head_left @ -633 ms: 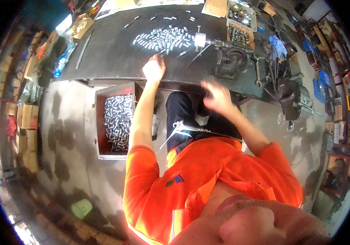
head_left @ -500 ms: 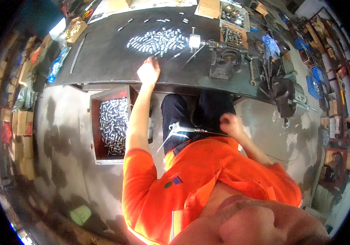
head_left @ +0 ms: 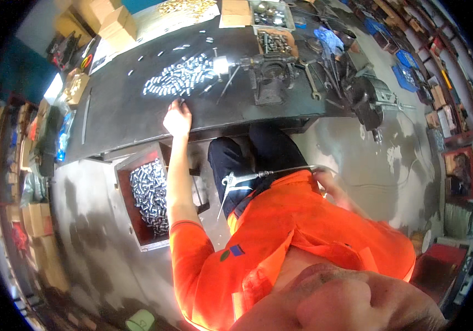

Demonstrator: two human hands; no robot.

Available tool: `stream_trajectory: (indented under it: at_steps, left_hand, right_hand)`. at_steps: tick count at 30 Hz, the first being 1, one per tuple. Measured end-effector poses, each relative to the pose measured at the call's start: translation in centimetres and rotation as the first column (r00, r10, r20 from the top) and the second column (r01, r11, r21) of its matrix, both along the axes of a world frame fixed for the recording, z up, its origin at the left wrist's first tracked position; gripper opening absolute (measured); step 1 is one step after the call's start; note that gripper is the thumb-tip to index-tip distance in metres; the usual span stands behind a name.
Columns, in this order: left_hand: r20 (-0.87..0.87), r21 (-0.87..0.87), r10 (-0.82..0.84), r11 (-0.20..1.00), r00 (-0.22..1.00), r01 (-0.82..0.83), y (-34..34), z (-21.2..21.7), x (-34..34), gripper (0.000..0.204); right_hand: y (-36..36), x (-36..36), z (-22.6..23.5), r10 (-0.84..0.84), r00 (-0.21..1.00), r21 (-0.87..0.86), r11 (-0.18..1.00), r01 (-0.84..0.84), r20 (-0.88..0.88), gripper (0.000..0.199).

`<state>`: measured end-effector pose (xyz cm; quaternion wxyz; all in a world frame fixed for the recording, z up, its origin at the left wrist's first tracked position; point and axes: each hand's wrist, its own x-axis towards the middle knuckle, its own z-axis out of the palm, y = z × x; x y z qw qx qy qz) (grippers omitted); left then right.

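Note:
My left hand (head_left: 178,119) reaches over the workbench (head_left: 121,118), just below a spread of short silvery metal sleeves (head_left: 178,76). Its fingers are pinched together. A small dark bit shows at the fingertips, too small to name. By my right hip is my right hand (head_left: 329,181), blurred and partly covered by the orange shirt, so its fingers are not clear. An air blow gun (head_left: 242,179) lies across my lap, its thin hose (head_left: 297,168) running toward that hand. Whether the hand grips the hose cannot be told.
Under the bench edge stands a wooden box (head_left: 128,207) full of similar metal pieces. A small fixture (head_left: 221,64) and a dark machine block (head_left: 269,83) sit right of the spread. Wrenches (head_left: 312,83) and a vise (head_left: 366,99) are farther right. Shelves line both sides.
The view has turned, so the bench appears tilted and shifted left. My left hand stays near the sleeves, fingers still pinched. My right hand has drawn back beside my hip.

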<state>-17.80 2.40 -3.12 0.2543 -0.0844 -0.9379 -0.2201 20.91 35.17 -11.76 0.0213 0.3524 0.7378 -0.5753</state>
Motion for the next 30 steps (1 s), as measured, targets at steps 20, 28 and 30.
stream_trajectory:
  at_steps: [20, 28, 30]
  left_hand:
    - [-0.065, 0.004, -0.047, 0.999, 0.997, 0.048, 0.1, -0.9, -0.5, 0.020]
    - [-0.064, 0.026, -0.035, 0.999, 0.997, 0.037, -0.2, -1.3, -0.7, 0.022]
    - [-0.075, 0.011, -0.031, 0.999, 0.997, 0.032, -0.3, -1.3, -0.7, 0.023]
  right_hand:
    - [0.0, 1.3, -1.5, 0.294, 0.914, -0.052, 0.955, -0.292, 0.279, 0.022]
    - [-3.0, 2.1, -0.3, -0.438, 0.891, -0.928, 0.271, 0.256, 0.118, 0.048]
    - [-3.9, 2.0, 0.7, -0.531, 0.843, -0.969, 0.150, 0.194, 0.086, 0.058]
